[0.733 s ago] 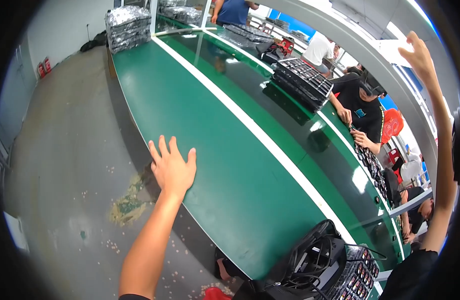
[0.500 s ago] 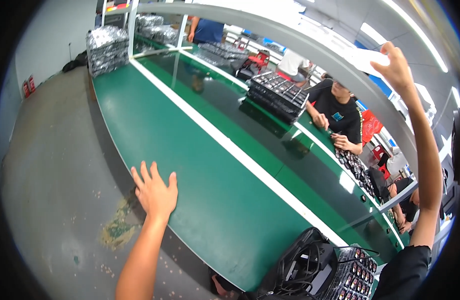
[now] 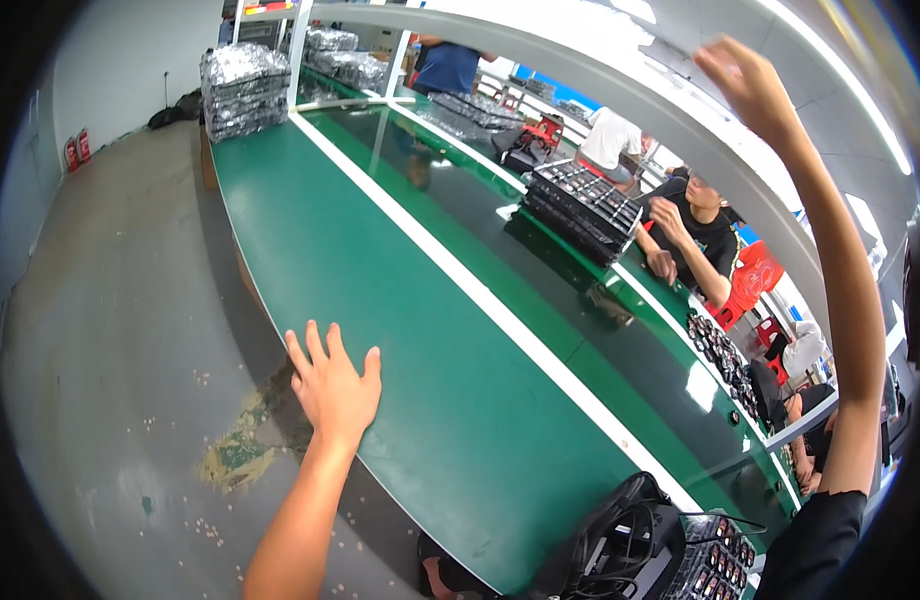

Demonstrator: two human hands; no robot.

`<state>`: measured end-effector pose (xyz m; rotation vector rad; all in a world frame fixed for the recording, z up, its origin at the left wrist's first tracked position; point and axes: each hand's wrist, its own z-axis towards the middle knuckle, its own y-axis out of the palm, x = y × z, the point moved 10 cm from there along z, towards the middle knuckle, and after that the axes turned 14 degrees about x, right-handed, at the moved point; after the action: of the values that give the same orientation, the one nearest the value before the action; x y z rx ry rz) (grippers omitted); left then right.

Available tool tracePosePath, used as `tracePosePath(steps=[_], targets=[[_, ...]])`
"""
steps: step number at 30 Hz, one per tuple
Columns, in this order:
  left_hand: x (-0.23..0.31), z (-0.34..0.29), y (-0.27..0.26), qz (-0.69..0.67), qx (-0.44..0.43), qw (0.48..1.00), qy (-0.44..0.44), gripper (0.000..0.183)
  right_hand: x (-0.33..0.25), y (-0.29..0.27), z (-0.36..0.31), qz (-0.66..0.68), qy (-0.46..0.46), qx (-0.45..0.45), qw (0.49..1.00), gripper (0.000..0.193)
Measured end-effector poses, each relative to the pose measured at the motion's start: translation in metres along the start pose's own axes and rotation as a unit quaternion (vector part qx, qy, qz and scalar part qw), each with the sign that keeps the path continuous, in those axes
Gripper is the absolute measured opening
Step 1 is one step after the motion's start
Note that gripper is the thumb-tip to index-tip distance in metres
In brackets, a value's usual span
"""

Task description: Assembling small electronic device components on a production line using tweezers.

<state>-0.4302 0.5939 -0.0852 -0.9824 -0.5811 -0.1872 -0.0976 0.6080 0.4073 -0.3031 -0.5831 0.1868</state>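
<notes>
My left hand (image 3: pixel 335 393) rests at the near left edge of the long green tabletop (image 3: pixel 400 330), fingers spread and nothing in them. Raised high at the upper right is my right hand (image 3: pixel 748 88), close to the grey overhead rail (image 3: pixel 580 75) and the bright lights. Its fingers are blurred against the glare, so I cannot make out whether they touch or hold anything. A black bag with coiled cables (image 3: pixel 620 545) lies at the table's lower right, beside a tray of small dark parts (image 3: pixel 718 555).
Across the green conveyor (image 3: pixel 540 310) sits a co-worker (image 3: pixel 700 225) beside a stack of black trays (image 3: pixel 585 205) and a row of small dark parts (image 3: pixel 718 350). Wrapped silver stacks (image 3: pixel 245 90) stand at the far left end. A white strip (image 3: pixel 460 280) divides table and conveyor.
The view has shifted, moving the table slightly right and down. My right hand has moved up and left along the overhead rail. The co-worker has raised one hand towards the head.
</notes>
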Motion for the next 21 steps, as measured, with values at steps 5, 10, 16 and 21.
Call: tracePosePath(steps=[5, 10, 16, 21], targets=[[0.003, 0.000, 0.004, -0.019, 0.000, 1.000, 0.003, 0.066, -0.010, 0.106, 0.077, 0.029, 0.118, -0.119, 0.985, 0.046], [-0.003, 0.003, 0.003, -0.015, 0.009, 1.000, -0.005, 0.065, -0.059, 0.153, 0.094, 0.037, 0.138, -0.175, 0.974, 0.040], [-0.004, 0.002, 0.004, -0.009, 0.015, 1.000, -0.007, 0.064, -0.059, 0.187, 0.103, -0.092, -0.080, -0.179, 0.976, 0.037], [0.016, -0.005, 0.006, -0.063, 0.014, 0.998, 0.010, 0.063, 0.000, 0.178, 0.133, -0.269, -0.307, -0.175, 0.896, 0.033]])
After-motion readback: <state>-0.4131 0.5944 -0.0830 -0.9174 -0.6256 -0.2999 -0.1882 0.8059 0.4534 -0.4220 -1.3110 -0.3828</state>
